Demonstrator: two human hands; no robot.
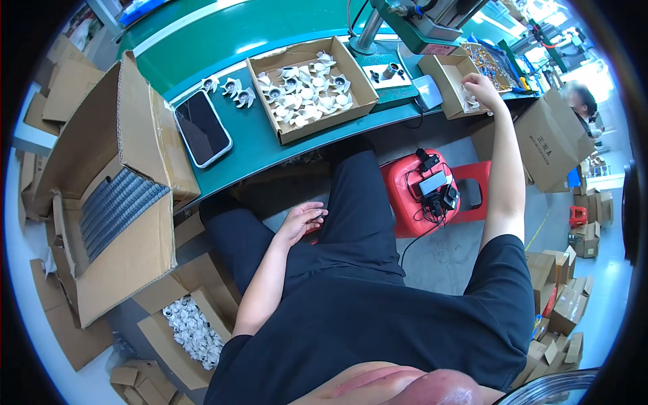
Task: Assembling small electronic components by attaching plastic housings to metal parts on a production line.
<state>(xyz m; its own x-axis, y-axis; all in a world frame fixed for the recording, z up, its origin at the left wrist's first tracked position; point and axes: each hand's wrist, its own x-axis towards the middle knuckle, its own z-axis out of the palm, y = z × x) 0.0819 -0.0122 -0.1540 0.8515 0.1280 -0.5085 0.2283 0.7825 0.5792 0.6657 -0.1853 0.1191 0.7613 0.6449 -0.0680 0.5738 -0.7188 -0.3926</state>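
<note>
My right hand (480, 91) reaches over a small cardboard box (432, 66) at the far right of the bench. Its fingers curl downward just above some small whitish pieces (470, 103); whatever they grip is hidden. Above my thigh, my left hand (302, 223) has its fingers drawn together, with perhaps a small dark bit at the tips, too small to name. In front of me an open cardboard tray (370, 98) holds many white bladed impellers (304, 94), some with dark hubs. Several more impellers (233, 88) lie on the green bench to its left.
A press (368, 40) with a small metal fixture (390, 73) stands behind the bench edge. A phone (202, 128) lies at left beside a large carton (145, 128). Below are a box of white parts (192, 331) and a red stool (405, 179) bearing cables.
</note>
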